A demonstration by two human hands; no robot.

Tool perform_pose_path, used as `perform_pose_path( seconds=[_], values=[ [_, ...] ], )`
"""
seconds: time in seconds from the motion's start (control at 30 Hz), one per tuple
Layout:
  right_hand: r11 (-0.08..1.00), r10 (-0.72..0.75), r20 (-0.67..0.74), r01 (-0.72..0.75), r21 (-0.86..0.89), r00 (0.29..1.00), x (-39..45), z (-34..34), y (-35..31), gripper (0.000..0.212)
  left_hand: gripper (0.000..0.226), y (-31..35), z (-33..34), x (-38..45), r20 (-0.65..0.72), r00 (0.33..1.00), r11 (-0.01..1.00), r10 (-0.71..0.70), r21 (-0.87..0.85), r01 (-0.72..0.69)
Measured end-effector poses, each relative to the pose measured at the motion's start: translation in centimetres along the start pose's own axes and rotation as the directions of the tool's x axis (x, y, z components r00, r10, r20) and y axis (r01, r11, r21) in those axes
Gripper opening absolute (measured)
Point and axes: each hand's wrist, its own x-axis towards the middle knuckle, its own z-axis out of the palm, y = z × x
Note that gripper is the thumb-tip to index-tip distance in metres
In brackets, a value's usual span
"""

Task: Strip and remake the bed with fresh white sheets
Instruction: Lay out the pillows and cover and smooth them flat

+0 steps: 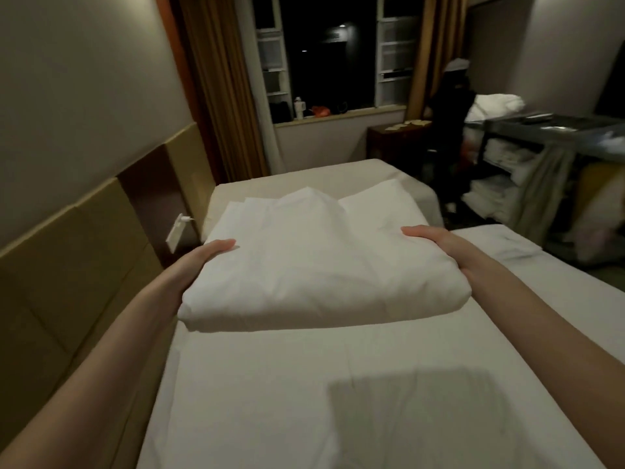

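A thick folded white sheet (321, 265) is held up in the air over the bed (270, 384), casting a shadow on the white cover below. My left hand (211, 253) grips the bundle's left edge, and my right hand (429, 236) grips its right edge; the fingers of both are mostly tucked under the fabric. The bed below me wears a smooth white sheet. A second bed (304, 179) with a cream cover lies farther ahead, partly hidden by the bundle.
A padded headboard wall (84, 231) runs along the left. A housekeeping cart (527, 170) stacked with white linen stands at the right, next to a dark figure (449, 106). Window and curtains (223, 82) are at the back, with a small wooden cabinet (392, 143) beneath.
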Motion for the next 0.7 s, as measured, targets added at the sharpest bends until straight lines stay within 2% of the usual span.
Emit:
perform_pose_path(
  seconds=[0.1,0.23,0.4,0.47,0.6,0.7],
  values=[
    [1.0,-0.015,-0.092,0.015,0.003,0.996,-2.5,-2.0,-0.5,0.021,0.031,0.2,2.7,1.0,0.056,0.998,0.999,0.043,-0.017,-0.043],
    [0.999,-0.053,-0.205,0.05,-0.02,0.977,-5.9,-5.9,-1.0,0.017,0.038,0.8,7.2,2.2,0.143,0.989,0.999,0.043,-0.019,-0.041],
    [0.998,-0.067,-0.335,0.068,-0.009,0.94,-9.9,-13.1,-1.7,0.017,0.03,1.6,15.7,1.9,0.238,0.97,0.998,0.053,0.008,-0.057],
    [0.998,-0.065,-0.386,0.066,-0.01,0.92,-11.7,-16.5,-2.0,0.018,0.034,1.9,19.6,1.7,0.284,0.958,0.999,0.049,0.003,-0.052],
    [0.999,-0.039,-0.497,0.026,-0.032,0.867,-15.1,-24.3,-3.2,0.029,0.027,1.3,28.5,1.2,0.363,0.931,0.999,0.048,0.001,-0.051],
    [0.998,-0.028,-0.564,-0.008,-0.061,0.825,-17.8,-29.7,-3.8,0.051,0.027,0.4,35.2,0.8,0.412,0.91,0.999,0.04,0.014,-0.05]
  ],
)
